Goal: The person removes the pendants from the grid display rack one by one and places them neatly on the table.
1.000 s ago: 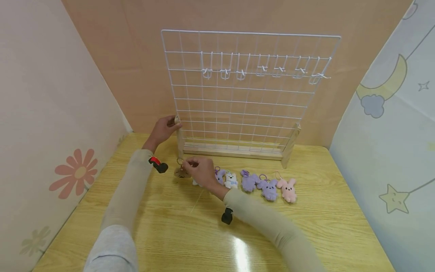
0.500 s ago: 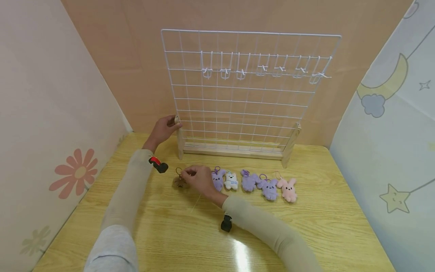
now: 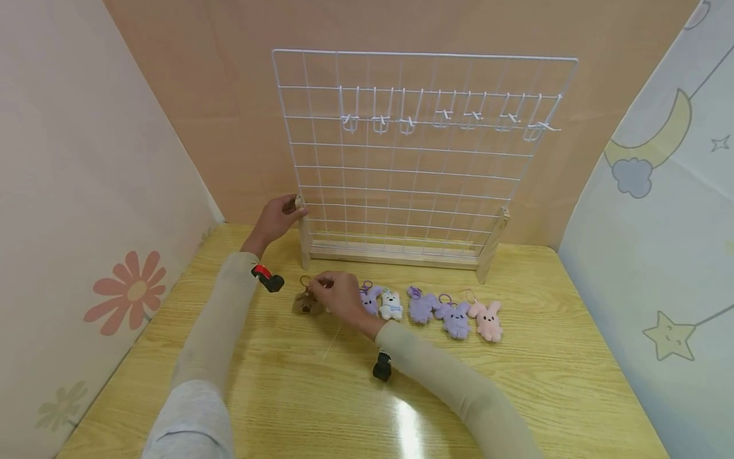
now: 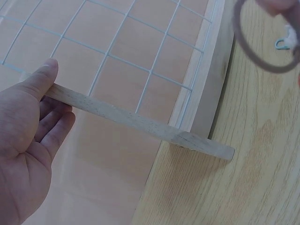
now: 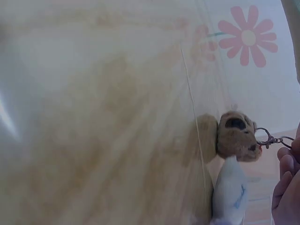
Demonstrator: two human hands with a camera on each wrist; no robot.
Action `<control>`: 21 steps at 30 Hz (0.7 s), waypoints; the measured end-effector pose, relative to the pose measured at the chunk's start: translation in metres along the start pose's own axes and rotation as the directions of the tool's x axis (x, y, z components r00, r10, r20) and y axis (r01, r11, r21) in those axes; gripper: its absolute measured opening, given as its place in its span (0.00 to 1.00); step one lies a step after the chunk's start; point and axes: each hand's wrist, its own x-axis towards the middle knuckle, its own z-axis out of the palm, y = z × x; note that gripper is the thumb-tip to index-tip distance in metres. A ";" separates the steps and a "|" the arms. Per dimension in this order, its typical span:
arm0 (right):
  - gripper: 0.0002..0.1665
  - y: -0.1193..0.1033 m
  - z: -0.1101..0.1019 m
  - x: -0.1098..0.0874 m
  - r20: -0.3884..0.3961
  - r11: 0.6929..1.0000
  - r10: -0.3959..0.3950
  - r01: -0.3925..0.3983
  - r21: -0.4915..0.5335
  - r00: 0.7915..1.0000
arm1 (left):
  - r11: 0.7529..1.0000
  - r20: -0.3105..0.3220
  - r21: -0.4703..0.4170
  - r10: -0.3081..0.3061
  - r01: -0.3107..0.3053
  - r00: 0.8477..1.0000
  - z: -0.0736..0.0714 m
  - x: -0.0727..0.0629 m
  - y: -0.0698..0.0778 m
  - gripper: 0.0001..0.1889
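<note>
In the head view my left hand [image 3: 276,220] grips the top of the wooden left post [image 3: 304,239] of a white wire grid rack [image 3: 413,169]. The left wrist view shows its thumb on one side of the post [image 4: 131,119] and fingers on the other. My right hand [image 3: 342,298], in front of the rack, pinches the metal ring and chain [image 5: 272,139] of a brown plush keychain [image 5: 234,140]. That brown plush [image 3: 305,305] hangs low over the table, ring uppermost. Beside it a white plush [image 5: 232,190] is largely hidden by my right hand in the head view.
Several plush keychains lie in a row on the wooden table [image 3: 298,395]: purple ones [image 3: 421,307], a white one with a blue bow [image 3: 392,306] and a pink one [image 3: 489,322]. Several white hooks [image 3: 441,118] hang across the upper grid. Printed walls stand either side.
The brown keychain dipped toward the table with my right hand, then rose slightly. My left hand has stayed on the post.
</note>
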 end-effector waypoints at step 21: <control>0.11 0.017 -0.012 0.027 0.082 0.960 0.039 -0.014 -0.279 0.996 | 1.000 0.010 0.000 -0.018 0.018 1.000 0.000 -0.004 0.005 0.32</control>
